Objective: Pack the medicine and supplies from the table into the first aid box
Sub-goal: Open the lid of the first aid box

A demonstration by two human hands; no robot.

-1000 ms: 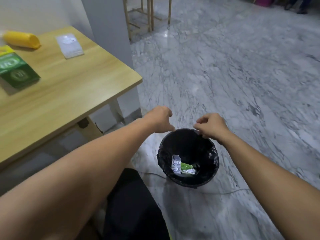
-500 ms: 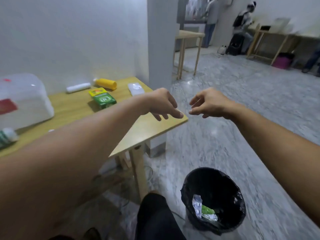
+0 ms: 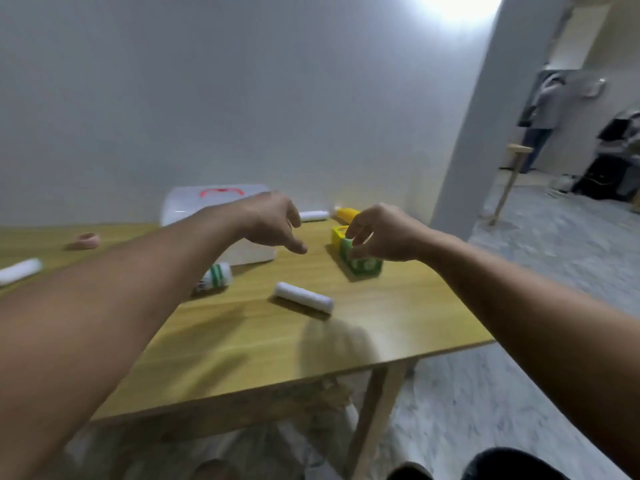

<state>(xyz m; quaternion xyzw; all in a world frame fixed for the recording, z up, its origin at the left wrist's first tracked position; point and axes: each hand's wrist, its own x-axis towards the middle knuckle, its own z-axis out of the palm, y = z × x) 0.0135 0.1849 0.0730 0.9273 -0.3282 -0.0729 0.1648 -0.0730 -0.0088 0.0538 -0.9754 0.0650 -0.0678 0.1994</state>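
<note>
Box lid shut, nothing packed afaik: rolls, bottle, carton beside it on table. My left hand empty; right nearing carton, grip can't tell.

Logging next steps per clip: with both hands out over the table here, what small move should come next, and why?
Probably close the right hand on the green and yellow box and lift it. Its fingers already curl at the box's top, though contact is blurred. The left hand hangs open and empty, and the first aid box looks closed.
</note>
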